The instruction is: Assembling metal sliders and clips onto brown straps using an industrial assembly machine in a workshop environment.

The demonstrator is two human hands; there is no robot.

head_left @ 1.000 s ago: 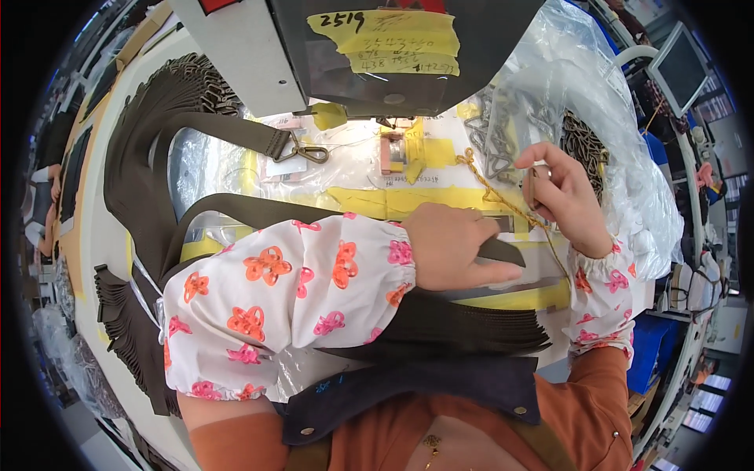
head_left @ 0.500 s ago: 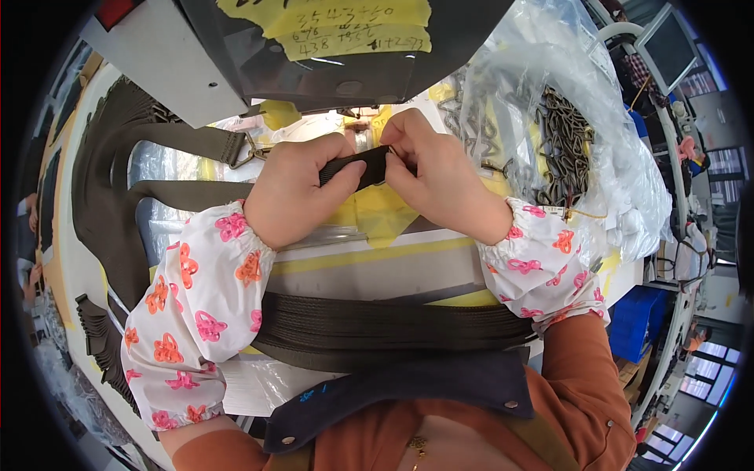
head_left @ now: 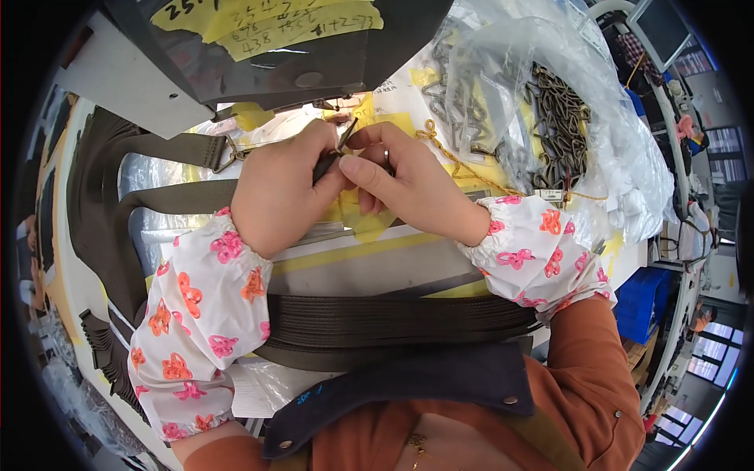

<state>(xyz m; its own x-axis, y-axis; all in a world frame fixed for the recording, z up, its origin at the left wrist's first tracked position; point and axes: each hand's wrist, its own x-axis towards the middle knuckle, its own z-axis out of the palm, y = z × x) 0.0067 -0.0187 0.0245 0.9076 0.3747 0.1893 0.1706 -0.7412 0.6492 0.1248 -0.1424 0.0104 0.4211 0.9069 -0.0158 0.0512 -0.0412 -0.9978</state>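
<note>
My left hand [head_left: 279, 192] and my right hand [head_left: 400, 184] meet over the middle of the table, both pinching the end of a dark olive webbing strap [head_left: 326, 163]. A small metal buckle [head_left: 345, 137] sticks up between the fingertips. The strap runs off to the left as a flat band [head_left: 169, 196]. A thick bundle of the same straps [head_left: 393, 318] lies across the table edge under my forearms. Both wrists wear white sleeve covers with pink and orange flowers.
A clear plastic bag of metal buckles [head_left: 561, 118] sits at the back right, with a yellow cord [head_left: 463, 165] trailing from it. A dark machine body with yellow notes [head_left: 275, 39] fills the back. More straps hang at the left [head_left: 94, 196].
A second ago my left hand lay flat on the straps and my right reached toward the bag. Both hands have since come together at the strap end, now with the buckle between them.
</note>
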